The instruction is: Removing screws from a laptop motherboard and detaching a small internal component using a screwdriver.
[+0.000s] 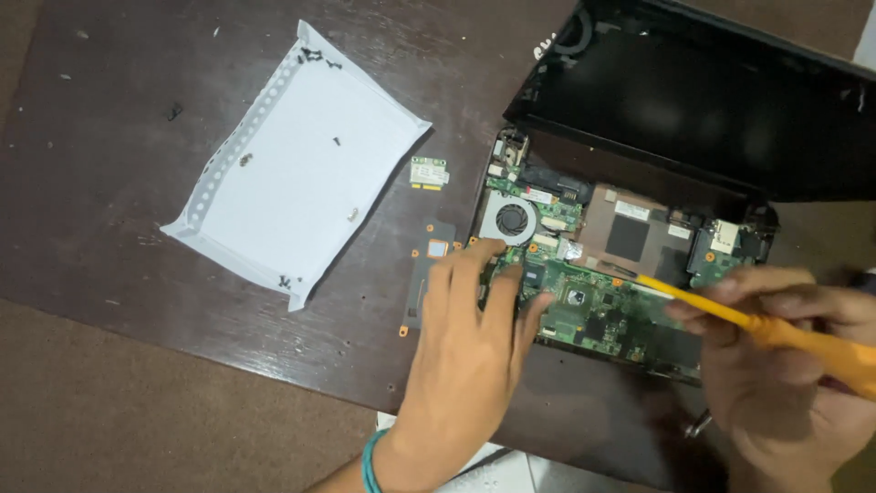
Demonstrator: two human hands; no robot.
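Pressing down on the green circuit board of the opened black laptop, our left hand lies flat with fingers spread, gripping nothing; its fingertips touch the board's left end, just below the round silver-rimmed cooling fan. Our right hand is closed around the orange handle of a yellow-shafted screwdriver, whose thin tip reaches left onto the board near its middle, well apart from the left fingers. The board sits in the laptop's base toward the right part of the dark brown wooden desk, close to its near edge, with the black lid tilted back toward the far right corner. Just left of our left hand a grey metal bracket with orange-ringed screw holes lies on the desk, partly under the fingers. Farther toward the far edge rests a small green and white wireless card, and beside it, nearer the desk's middle, a white folded paper tray holds several small dark screws.
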